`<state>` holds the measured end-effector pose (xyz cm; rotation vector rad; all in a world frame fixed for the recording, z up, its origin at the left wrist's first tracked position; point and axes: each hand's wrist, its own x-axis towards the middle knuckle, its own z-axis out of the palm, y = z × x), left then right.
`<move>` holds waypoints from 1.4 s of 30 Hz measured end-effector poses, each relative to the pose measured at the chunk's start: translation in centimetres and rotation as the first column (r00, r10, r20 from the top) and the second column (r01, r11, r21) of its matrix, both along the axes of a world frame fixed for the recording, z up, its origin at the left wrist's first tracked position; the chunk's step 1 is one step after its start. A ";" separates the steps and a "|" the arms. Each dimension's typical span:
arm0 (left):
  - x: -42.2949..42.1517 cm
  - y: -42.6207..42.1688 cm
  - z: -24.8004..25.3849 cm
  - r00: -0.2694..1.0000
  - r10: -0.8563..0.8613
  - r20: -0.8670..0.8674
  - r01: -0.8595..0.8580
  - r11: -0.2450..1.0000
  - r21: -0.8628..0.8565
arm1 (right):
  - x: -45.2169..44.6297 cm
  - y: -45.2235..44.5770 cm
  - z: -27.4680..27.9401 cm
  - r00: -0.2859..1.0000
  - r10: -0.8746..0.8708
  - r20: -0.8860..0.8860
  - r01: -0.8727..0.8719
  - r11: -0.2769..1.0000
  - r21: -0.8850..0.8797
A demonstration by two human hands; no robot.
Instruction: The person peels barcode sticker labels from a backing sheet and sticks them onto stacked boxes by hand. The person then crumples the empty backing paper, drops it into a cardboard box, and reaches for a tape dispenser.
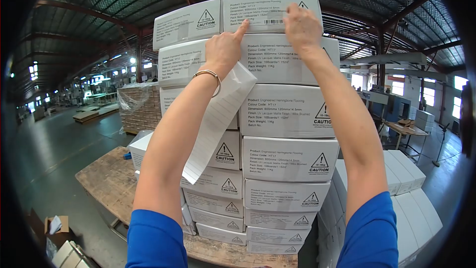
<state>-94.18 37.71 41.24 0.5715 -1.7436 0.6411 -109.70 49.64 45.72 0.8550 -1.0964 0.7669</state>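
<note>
Both arms reach up to a tall stack of white printed cartons [290, 111]. My left hand [223, 52] has its index finger extended against the lower left of the top right carton [272, 4], beside the printed text. Below that hand hangs a long white paper strip [215, 124] with faint lines, its upper part against the palm; the other fingers are curled toward it. A barcode label [273, 22] sits on the top right carton between the hands. My right hand [302, 27] is at this carton's right side, fingers bent and closed; whatever they hold is too small or blurred to name.
The stack stands on a wooden board [106, 173]. More white cartons [409, 218] are at the right. A film-wrapped pallet stack [140, 106] stands behind at the left. An open brown box [57, 228] lies at lower left, and a small table [407, 129] stands farther right.
</note>
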 end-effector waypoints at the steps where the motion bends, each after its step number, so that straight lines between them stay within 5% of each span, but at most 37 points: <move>1: 0.4 -0.1 -0.1 1.000 0.001 0.002 -0.001 1.000 0.003 | -0.4 0.9 0.0 0.999 0.000 0.051 0.001 1.000 -0.004; 4: 1.7 -0.7 -1.2 0.913 -0.404 -0.056 0.406 0.914 0.021 | -1.8 3.9 -0.9 0.985 -0.007 0.171 0.005 1.000 0.010; 6: 4.3 3.9 -2.9 0.411 -0.903 -0.124 0.851 0.331 0.407 | -1.0 5.7 -3.6 0.958 0.280 0.058 -0.285 0.952 0.109; 8: 7.0 9.1 -5.8 0.081 -0.978 -0.192 0.816 -0.045 0.576 | 3.5 7.7 -9.4 0.512 0.741 0.435 -0.859 0.428 0.282; 10: 7.3 11.1 -8.4 -0.111 -0.986 -0.122 0.811 -0.161 0.562 | 7.4 9.8 -15.5 0.289 0.723 0.627 -0.919 0.026 0.393; 12: 7.9 12.0 -11.0 -0.097 -0.980 -0.172 0.769 -0.184 0.612 | 8.5 10.4 -22.0 0.025 0.464 0.886 -0.962 -0.229 0.147; 15: 8.9 11.6 -13.8 -0.060 -0.973 -0.224 0.709 -0.199 0.676 | 8.6 12.9 -26.5 0.003 0.187 0.982 -0.967 -0.250 0.051; 18: 8.8 9.2 -16.4 0.218 -0.976 -0.017 0.543 0.107 0.833 | 9.1 14.9 -27.9 -0.227 -0.036 0.973 -0.939 -0.258 -0.228; 19: 9.0 9.4 -16.8 0.214 -0.976 -0.026 0.531 0.094 0.842 | 9.3 15.2 -28.1 -0.242 -0.047 0.969 -0.936 -0.251 -0.246; 22: 9.7 10.6 -17.7 0.300 -0.952 0.060 0.120 0.100 0.988 | 9.8 15.5 -28.4 -0.004 0.024 1.000 -0.999 -0.043 -0.003; 23: 9.7 10.8 -18.2 0.295 -0.954 0.055 0.113 0.092 0.989 | 10.0 15.6 -28.8 -0.012 0.017 1.000 -0.999 -0.038 -0.011; 26: 9.6 10.9 -19.9 0.251 -0.952 -0.174 0.044 -0.169 0.985 | 10.3 15.7 -29.9 0.251 0.299 0.920 -0.966 0.132 0.221; 27: 9.5 10.9 -20.5 0.248 -0.953 -0.174 0.044 -0.169 0.985 | 10.3 15.8 -29.9 0.253 0.299 0.920 -0.966 0.135 0.222; 30: 9.5 10.9 -21.8 0.241 -0.820 -0.520 0.004 -0.535 0.845 | 10.4 16.1 -29.6 0.422 0.503 0.754 -0.902 0.152 0.403; 34: 9.7 11.7 -22.3 0.268 -0.680 -0.682 -0.017 -0.712 0.702 | 10.1 16.6 -29.0 0.452 0.510 0.732 -0.883 0.138 0.449; 42: 9.2 11.5 -22.0 0.235 -0.651 -0.721 0.150 -0.709 0.689 | 9.8 16.9 -27.7 0.452 0.587 0.672 -0.883 0.186 0.431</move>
